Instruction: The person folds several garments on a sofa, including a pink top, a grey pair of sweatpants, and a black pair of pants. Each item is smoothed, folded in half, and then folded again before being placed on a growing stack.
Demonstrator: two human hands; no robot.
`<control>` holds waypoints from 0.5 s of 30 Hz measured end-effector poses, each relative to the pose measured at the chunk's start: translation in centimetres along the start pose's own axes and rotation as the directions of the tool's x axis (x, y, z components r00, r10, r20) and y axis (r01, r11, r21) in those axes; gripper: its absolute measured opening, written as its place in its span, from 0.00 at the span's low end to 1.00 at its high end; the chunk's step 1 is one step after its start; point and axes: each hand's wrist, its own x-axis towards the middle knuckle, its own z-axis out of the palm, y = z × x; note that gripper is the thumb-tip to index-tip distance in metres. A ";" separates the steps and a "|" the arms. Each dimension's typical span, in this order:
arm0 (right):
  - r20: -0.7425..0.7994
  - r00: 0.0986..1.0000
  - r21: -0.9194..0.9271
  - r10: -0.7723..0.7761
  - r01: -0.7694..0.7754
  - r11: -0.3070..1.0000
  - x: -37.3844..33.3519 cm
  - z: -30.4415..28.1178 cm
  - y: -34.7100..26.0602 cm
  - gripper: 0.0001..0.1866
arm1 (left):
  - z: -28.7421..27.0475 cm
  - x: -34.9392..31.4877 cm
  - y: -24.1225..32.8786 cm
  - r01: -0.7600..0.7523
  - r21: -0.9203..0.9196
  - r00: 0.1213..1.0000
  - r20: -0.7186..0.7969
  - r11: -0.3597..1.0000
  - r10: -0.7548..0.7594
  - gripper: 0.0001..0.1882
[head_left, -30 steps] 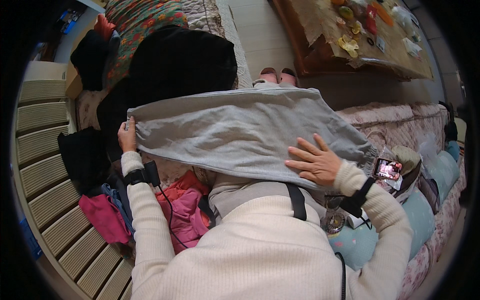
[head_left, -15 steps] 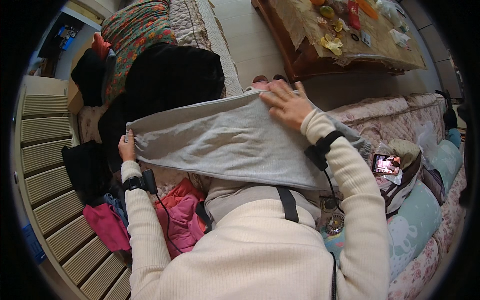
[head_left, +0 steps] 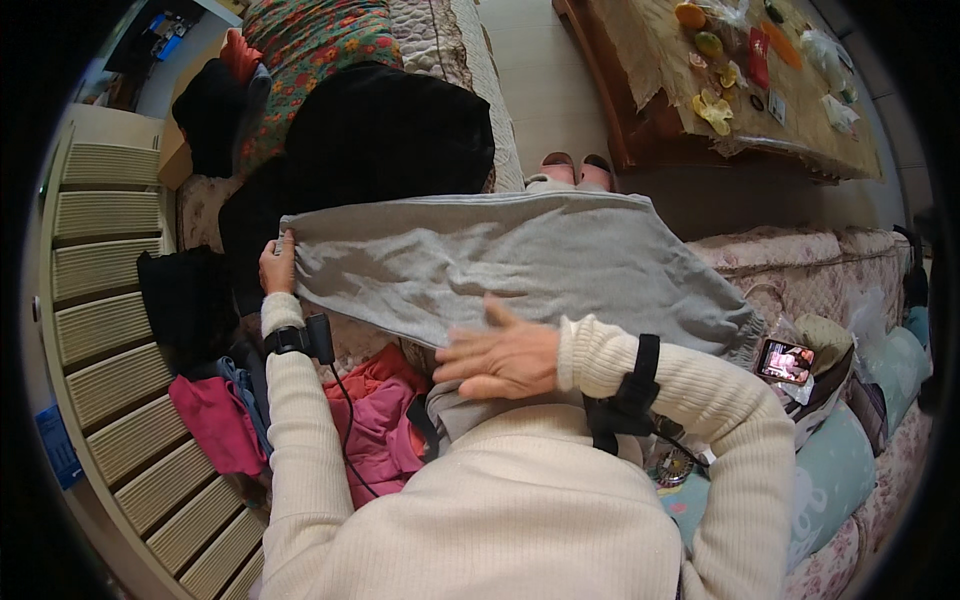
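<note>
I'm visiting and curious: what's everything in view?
Garment: one, grey, centre
Dark cloth: one, black, upper left
Clothes pile: one, pink, left
Small cloth: one, magenta, far left
Flowered bedding: one, multicoloured, top left
Slatted panel: one, cream, left
Slippers: two, pink, top centre
Table: one, brown, top right
Fruit: several, orange and green, on table
Phone: one, pinkish screen, right
Cushioning: count unclear, teal, lower right
Left hand: one, cream sleeve, gripping garment's left end
Right hand: one, cream sleeve, at garment's near edge
</note>
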 end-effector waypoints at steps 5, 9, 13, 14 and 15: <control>-0.320 0.914 -0.468 0.252 -0.383 0.797 -0.6 -4.1 7.1 0.28 | 0.0 -0.8 0.9 0.016 0.021 0.998 -0.059 1.000 -0.015 0.29; -0.759 0.602 -0.189 0.247 -0.566 0.802 0.0 -5.6 10.1 0.27 | -0.3 -1.1 1.6 0.034 0.031 0.999 -0.038 0.999 -0.033 0.29; -0.689 0.577 -0.134 0.439 -0.696 0.705 0.9 -6.4 10.5 0.24 | -0.2 -0.8 0.9 0.036 0.035 0.999 -0.017 0.999 -0.035 0.29; -0.592 0.582 -0.056 0.558 -0.720 0.692 1.0 -6.7 10.6 0.23 | -0.1 -0.5 0.5 0.035 0.051 0.999 -0.037 0.998 -0.034 0.29; -0.682 0.511 0.022 0.523 -0.700 0.714 1.4 -6.7 10.6 0.22 | -0.2 -0.3 0.0 0.025 0.065 0.999 -0.047 0.998 -0.022 0.29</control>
